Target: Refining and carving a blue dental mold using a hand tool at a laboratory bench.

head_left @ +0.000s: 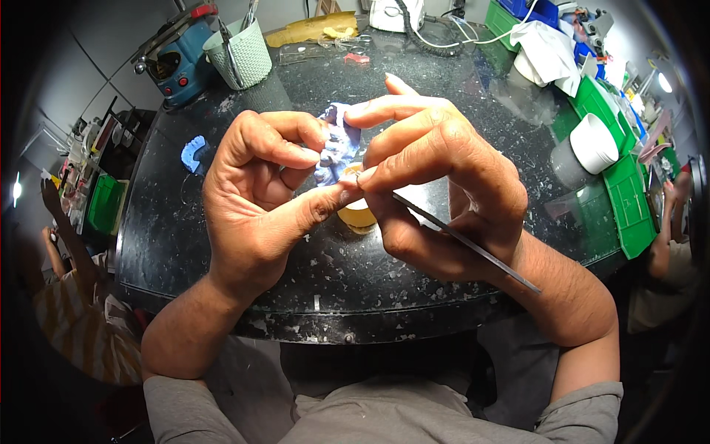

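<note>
Above the middle of the table, my left hand [255,189] pinches a lumpy blue-and-white dental piece [339,144] between thumb and fingers. My right hand [455,170] is closed round a thin grey metal hand tool [473,246], its shaft slanting back toward my right wrist. The tool's working end is hidden among the fingertips. Right fingertips touch the upper edge of the dental piece and meet my left thumb below it. Beneath my hands stands a small yellow cup [359,217], partly covered. A blue horseshoe-shaped dental arch [194,154] lies left of my left hand.
A blue machine [174,70] and a pale green tool pot [240,58] stand at the far left. Farther back are a yellow sheet [310,29] and a white corded device [397,15]. Green bins [629,203] and a white tub [594,144] line the right. Other people sit at both sides.
</note>
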A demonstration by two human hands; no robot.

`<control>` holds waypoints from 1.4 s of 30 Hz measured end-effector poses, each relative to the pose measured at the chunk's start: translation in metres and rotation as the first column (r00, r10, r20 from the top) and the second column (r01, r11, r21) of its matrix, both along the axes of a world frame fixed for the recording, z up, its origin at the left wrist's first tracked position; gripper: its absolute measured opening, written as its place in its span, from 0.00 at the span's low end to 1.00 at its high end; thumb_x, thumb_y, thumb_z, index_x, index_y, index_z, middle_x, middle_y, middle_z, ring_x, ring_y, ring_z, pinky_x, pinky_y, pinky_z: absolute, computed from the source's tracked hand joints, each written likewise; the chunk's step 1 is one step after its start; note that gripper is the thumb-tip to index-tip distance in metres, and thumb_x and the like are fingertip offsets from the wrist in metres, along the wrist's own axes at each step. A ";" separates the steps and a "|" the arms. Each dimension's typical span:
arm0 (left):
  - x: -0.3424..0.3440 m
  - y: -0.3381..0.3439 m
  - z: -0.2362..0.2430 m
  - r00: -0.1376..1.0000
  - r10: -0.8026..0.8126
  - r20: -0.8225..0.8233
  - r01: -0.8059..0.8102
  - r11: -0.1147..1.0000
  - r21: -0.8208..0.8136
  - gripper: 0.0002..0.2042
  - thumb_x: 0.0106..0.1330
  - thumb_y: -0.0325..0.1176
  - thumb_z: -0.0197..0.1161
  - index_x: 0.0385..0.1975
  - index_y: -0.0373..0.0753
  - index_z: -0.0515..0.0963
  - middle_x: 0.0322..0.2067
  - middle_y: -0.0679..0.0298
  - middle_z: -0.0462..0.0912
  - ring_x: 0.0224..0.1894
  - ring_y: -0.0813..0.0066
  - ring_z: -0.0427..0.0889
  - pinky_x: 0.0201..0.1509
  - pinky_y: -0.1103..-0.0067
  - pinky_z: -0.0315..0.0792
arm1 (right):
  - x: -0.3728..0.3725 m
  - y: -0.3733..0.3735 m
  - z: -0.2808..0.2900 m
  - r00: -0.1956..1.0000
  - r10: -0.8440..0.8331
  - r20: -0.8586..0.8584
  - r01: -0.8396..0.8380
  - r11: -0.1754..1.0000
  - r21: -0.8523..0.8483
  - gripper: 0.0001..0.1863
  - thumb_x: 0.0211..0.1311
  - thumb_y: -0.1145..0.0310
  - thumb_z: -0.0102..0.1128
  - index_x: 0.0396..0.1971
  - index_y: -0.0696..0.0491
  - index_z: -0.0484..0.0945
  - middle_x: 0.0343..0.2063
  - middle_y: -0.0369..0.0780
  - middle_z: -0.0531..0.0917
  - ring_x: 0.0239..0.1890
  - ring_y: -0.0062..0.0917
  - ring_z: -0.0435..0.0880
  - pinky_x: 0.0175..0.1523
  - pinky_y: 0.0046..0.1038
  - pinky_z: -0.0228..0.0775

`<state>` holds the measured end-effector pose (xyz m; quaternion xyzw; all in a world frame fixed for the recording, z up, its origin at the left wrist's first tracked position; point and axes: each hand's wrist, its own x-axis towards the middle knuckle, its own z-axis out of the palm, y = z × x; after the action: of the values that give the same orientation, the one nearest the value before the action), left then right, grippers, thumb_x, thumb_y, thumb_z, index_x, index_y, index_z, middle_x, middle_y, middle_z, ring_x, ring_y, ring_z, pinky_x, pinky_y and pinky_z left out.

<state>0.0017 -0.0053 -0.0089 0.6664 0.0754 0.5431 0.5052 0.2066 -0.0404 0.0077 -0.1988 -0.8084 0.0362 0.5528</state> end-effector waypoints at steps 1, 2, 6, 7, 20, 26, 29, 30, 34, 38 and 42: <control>-0.001 0.000 0.001 1.000 -0.017 -0.001 0.017 1.000 -0.011 0.16 0.57 0.11 0.67 0.39 0.34 0.69 0.47 0.54 0.75 0.51 0.73 0.80 0.59 0.75 0.79 | 0.000 0.001 0.000 1.000 0.000 0.000 0.000 1.000 -0.001 0.14 0.45 0.85 0.66 0.33 0.54 0.81 0.32 0.40 0.84 0.50 0.39 0.85 0.66 0.54 0.63; -0.001 -0.001 0.001 0.999 -0.033 -0.002 0.033 0.999 -0.021 0.16 0.57 0.11 0.67 0.39 0.34 0.69 0.47 0.54 0.75 0.51 0.73 0.80 0.59 0.75 0.78 | 0.000 0.001 -0.001 1.000 0.010 -0.015 -0.010 1.000 0.002 0.14 0.45 0.85 0.66 0.33 0.55 0.81 0.32 0.40 0.84 0.50 0.39 0.85 0.66 0.54 0.63; 0.000 0.000 0.000 1.000 -0.013 -0.005 0.013 1.000 0.002 0.17 0.56 0.11 0.67 0.39 0.34 0.69 0.47 0.54 0.75 0.52 0.73 0.79 0.60 0.75 0.78 | -0.001 0.001 0.000 1.000 -0.011 -0.008 0.011 1.000 0.008 0.14 0.45 0.85 0.66 0.34 0.54 0.81 0.32 0.40 0.84 0.50 0.39 0.85 0.66 0.54 0.63; 0.000 0.000 0.000 1.000 -0.015 -0.005 0.015 1.000 -0.002 0.17 0.56 0.11 0.67 0.39 0.34 0.69 0.47 0.54 0.75 0.52 0.73 0.79 0.60 0.75 0.78 | 0.000 0.001 0.000 1.000 -0.010 -0.008 0.010 1.000 0.009 0.14 0.45 0.85 0.66 0.34 0.54 0.81 0.32 0.40 0.84 0.50 0.39 0.85 0.66 0.54 0.63; -0.002 0.001 0.000 0.999 -0.030 0.013 0.030 0.999 -0.030 0.17 0.56 0.11 0.67 0.40 0.34 0.70 0.47 0.55 0.75 0.54 0.73 0.78 0.61 0.74 0.78 | 0.000 0.003 -0.001 1.000 -0.006 0.006 0.006 0.999 0.048 0.14 0.45 0.85 0.66 0.34 0.55 0.80 0.33 0.40 0.84 0.49 0.38 0.85 0.64 0.53 0.66; -0.001 -0.001 0.000 1.000 -0.009 0.002 0.009 1.000 -0.024 0.17 0.56 0.10 0.67 0.40 0.34 0.70 0.47 0.54 0.75 0.54 0.73 0.78 0.62 0.74 0.77 | -0.001 0.002 -0.001 0.999 -0.032 0.003 0.032 0.998 0.048 0.15 0.44 0.85 0.66 0.34 0.54 0.79 0.33 0.40 0.84 0.48 0.38 0.86 0.64 0.52 0.67; -0.001 0.000 -0.001 1.000 -0.004 0.014 0.005 1.000 -0.020 0.17 0.56 0.10 0.66 0.40 0.34 0.70 0.48 0.54 0.75 0.55 0.73 0.77 0.64 0.74 0.75 | -0.001 0.001 0.000 0.999 -0.042 0.014 0.041 0.998 0.050 0.15 0.44 0.85 0.66 0.33 0.54 0.79 0.33 0.40 0.84 0.48 0.37 0.86 0.63 0.52 0.67; -0.001 0.000 -0.001 1.000 -0.005 0.014 0.005 1.000 -0.019 0.17 0.56 0.10 0.66 0.40 0.34 0.70 0.48 0.54 0.75 0.55 0.73 0.77 0.64 0.74 0.75 | -0.001 0.001 0.000 0.999 -0.040 0.014 0.039 0.998 0.050 0.15 0.44 0.85 0.66 0.33 0.54 0.79 0.33 0.40 0.84 0.48 0.37 0.86 0.63 0.52 0.67; 0.000 0.000 -0.001 0.999 0.034 0.001 -0.034 0.999 0.022 0.17 0.56 0.09 0.65 0.40 0.34 0.70 0.48 0.55 0.75 0.55 0.73 0.77 0.64 0.74 0.74 | -0.002 0.001 0.000 0.997 -0.080 0.010 0.079 0.995 0.066 0.15 0.43 0.85 0.66 0.33 0.54 0.79 0.32 0.40 0.84 0.48 0.37 0.86 0.64 0.52 0.67; 0.001 -0.002 0.001 0.996 0.090 -0.013 -0.089 0.994 0.057 0.17 0.56 0.09 0.65 0.40 0.34 0.71 0.49 0.56 0.75 0.55 0.73 0.77 0.64 0.75 0.73 | -0.002 0.000 0.002 0.998 -0.059 0.021 0.058 0.997 0.049 0.15 0.44 0.85 0.64 0.34 0.54 0.79 0.32 0.40 0.84 0.48 0.36 0.86 0.66 0.54 0.64; 0.000 -0.003 0.002 0.980 0.196 -0.036 -0.188 0.970 0.157 0.17 0.55 0.08 0.63 0.40 0.35 0.72 0.49 0.56 0.74 0.56 0.72 0.76 0.64 0.74 0.72 | -0.001 0.000 0.000 0.998 -0.056 0.001 0.056 0.998 0.033 0.15 0.45 0.86 0.63 0.34 0.54 0.78 0.33 0.39 0.84 0.49 0.36 0.86 0.67 0.56 0.62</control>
<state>0.0014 -0.0087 -0.0071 0.7064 0.1105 0.5764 0.3957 0.2054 -0.0401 0.0081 -0.2122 -0.8036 0.0070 0.5561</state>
